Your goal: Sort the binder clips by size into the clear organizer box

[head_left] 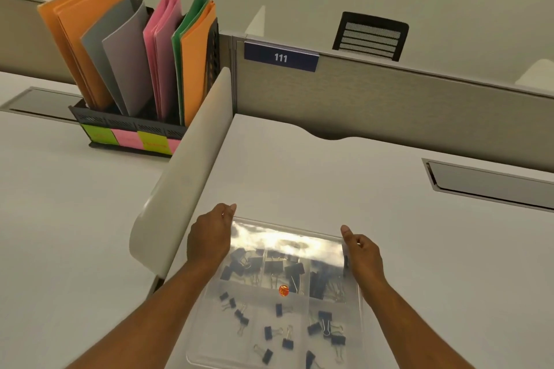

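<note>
A clear organizer box (198,350) lies on the white desk in front of me, divided into several compartments. Black binder clips (271,266) fill the far compartments, larger ones heaped there, and smaller clips (283,341) lie scattered in the near ones. Its clear lid (284,241) is hinged up over the far half and catches glare. My left hand (209,237) grips the lid's far left corner. My right hand (361,252) grips its far right corner, thumb raised. A small orange spot (283,290) glows near the box's middle.
A curved white divider (183,171) runs along the left of the box. Beyond it a black file rack (132,126) holds coloured folders. A grey partition (389,99) with a "111" plate closes the back. A cable slot (491,183) is sunk in the desk at right.
</note>
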A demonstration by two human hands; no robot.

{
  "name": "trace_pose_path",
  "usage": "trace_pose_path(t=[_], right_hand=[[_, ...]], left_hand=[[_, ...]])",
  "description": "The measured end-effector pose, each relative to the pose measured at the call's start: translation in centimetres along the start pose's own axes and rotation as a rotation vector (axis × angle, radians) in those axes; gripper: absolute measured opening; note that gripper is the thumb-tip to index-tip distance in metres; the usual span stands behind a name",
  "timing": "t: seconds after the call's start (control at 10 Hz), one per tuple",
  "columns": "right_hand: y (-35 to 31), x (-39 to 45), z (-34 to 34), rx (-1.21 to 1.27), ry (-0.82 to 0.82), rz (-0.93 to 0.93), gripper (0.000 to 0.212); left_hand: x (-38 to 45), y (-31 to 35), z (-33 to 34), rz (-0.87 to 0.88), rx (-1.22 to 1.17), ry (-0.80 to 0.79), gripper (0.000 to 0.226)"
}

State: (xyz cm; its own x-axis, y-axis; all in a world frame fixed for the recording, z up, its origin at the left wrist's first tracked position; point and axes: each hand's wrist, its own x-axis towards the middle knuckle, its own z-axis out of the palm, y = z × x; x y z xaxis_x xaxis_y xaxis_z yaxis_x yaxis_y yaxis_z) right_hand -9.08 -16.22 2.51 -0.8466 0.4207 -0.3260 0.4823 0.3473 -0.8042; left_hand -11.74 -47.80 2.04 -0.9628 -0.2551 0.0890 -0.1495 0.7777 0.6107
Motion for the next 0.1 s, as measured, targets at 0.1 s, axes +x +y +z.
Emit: trace_pose_path(t=[0.1], right_hand=[[-0.72,0.33,-0.55,0.010,0.014,-0.004,0.045]], left_hand=[[0.67,0.23,0.13,0.258,0.218,0.032,0.050]])
